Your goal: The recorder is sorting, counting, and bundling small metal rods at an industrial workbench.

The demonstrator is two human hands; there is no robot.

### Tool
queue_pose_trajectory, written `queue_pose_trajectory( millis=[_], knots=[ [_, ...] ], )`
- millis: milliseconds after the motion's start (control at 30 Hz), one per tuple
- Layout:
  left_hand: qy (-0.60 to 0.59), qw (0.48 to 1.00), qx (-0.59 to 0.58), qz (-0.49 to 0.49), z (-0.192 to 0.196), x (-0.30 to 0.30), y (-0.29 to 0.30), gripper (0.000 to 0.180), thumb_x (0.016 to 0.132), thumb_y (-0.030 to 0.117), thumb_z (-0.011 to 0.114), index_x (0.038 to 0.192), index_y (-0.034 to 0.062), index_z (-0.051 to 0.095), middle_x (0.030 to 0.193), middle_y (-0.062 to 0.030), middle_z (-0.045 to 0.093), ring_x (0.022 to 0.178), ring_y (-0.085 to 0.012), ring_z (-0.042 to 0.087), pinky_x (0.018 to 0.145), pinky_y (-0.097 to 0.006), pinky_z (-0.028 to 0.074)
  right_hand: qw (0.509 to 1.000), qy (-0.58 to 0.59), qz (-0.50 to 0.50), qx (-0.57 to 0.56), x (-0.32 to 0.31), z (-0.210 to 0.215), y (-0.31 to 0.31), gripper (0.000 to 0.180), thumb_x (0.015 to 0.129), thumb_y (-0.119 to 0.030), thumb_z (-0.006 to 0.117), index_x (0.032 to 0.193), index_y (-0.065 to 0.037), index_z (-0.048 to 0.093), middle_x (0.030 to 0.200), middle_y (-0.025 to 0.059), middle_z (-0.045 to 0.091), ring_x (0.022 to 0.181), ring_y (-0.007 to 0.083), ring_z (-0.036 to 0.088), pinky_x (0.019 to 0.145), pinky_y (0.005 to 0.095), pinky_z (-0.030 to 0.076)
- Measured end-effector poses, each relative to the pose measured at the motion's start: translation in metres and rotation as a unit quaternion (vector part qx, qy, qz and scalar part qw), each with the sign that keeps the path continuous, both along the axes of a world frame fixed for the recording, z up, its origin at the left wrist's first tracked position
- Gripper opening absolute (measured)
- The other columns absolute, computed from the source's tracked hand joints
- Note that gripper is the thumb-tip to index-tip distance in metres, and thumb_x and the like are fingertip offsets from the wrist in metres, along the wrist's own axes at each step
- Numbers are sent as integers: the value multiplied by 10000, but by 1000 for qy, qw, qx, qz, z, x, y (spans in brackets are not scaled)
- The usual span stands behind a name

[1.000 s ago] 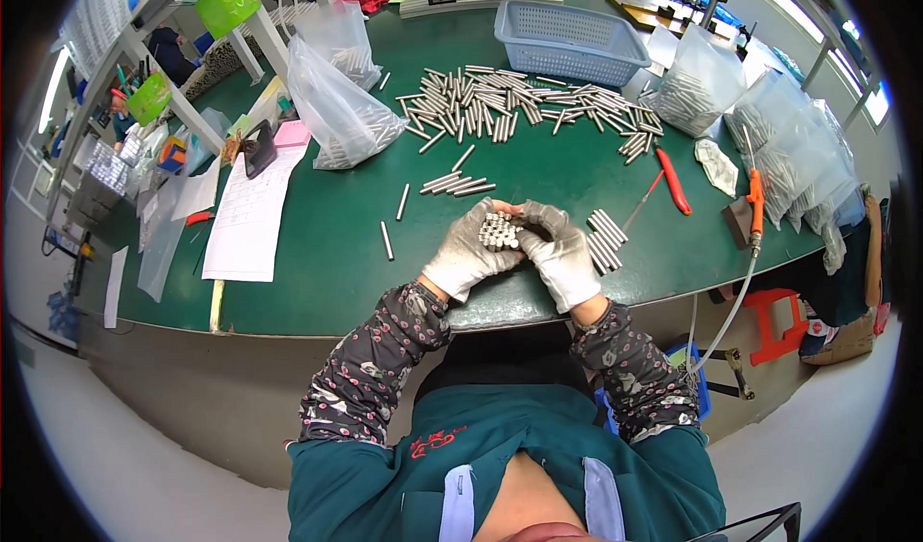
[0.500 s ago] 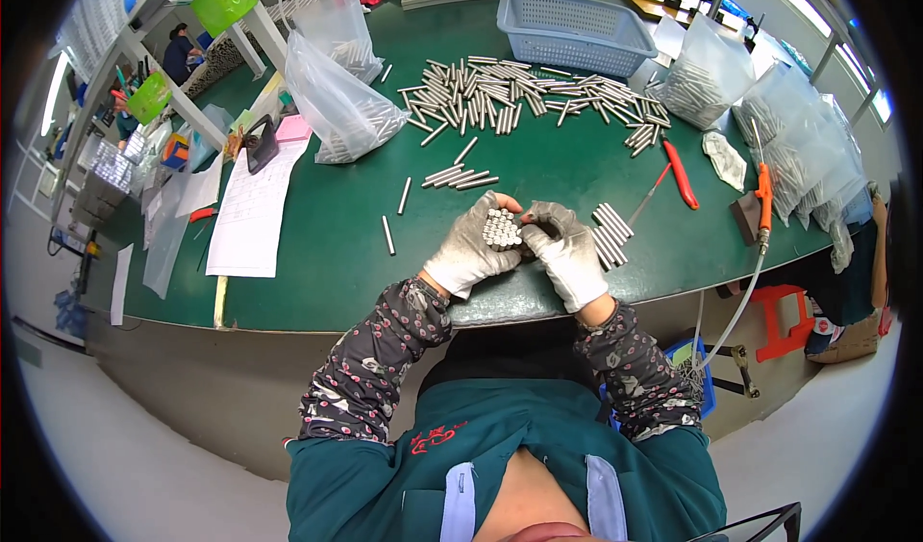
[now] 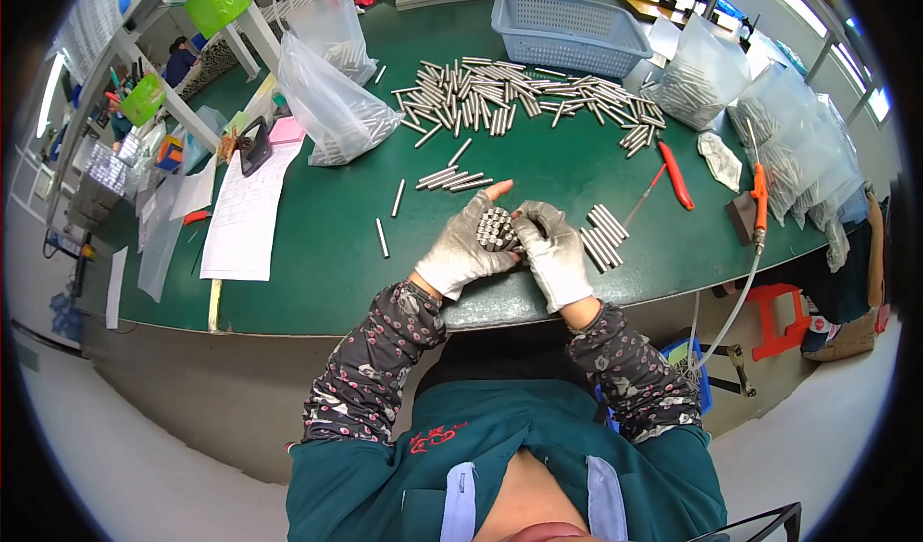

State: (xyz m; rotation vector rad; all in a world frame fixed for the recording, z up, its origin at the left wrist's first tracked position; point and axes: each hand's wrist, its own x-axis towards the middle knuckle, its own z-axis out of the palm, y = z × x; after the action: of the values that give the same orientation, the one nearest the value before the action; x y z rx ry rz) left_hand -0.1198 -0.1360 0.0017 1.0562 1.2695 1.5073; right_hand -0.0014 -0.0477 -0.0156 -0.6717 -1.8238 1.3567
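A tight bundle of short metal pins (image 3: 496, 228) stands in my gloved left hand (image 3: 460, 252), its round ends facing up. The left fingers wrap the bundle from the left side. My gloved right hand (image 3: 555, 253) presses against its right side, with fingers curled and the thumb at the pins; part of its grip is hidden. Just right of that hand lies a small group of pins (image 3: 603, 237) on the green table. Another few pins (image 3: 454, 178) lie beyond my left hand, with loose single pins (image 3: 383, 238) farther left.
A large heap of pins (image 3: 500, 95) spreads across the table's middle, before a blue plastic basket (image 3: 572, 47). Clear bags of pins (image 3: 336, 124) stand on both sides. Red-handled pliers (image 3: 676, 176) and an orange air gun (image 3: 760, 196) lie right; paper sheets (image 3: 245, 215) lie left.
The bundle has tilted slightly in my hands, showing more of the pins' sides. My right hand has shifted a little left and stays against it. The whole view has moved slightly.
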Motion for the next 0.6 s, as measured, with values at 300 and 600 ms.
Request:
queue_pose_trajectory(
  millis=[300,600],
  knots=[
    [-14,1000,25,10,0,0,0,953,614,10,745,1407,137,232,928,-5,567,822,-78,525,772,-220,450,988,-22,-41,148,-6,13,-5,150,824,-173,593,893,-40,597,865,119,616,787,285,612,676,346,477],
    [158,984,16,77,-8,0,6,812,624,68,741,1332,119,349,833,5,559,732,-70,518,693,-219,455,989,-46,-12,140,1,19,-1,143,822,-156,582,899,-36,598,861,132,620,784,294,619,672,346,484]
  ],
)
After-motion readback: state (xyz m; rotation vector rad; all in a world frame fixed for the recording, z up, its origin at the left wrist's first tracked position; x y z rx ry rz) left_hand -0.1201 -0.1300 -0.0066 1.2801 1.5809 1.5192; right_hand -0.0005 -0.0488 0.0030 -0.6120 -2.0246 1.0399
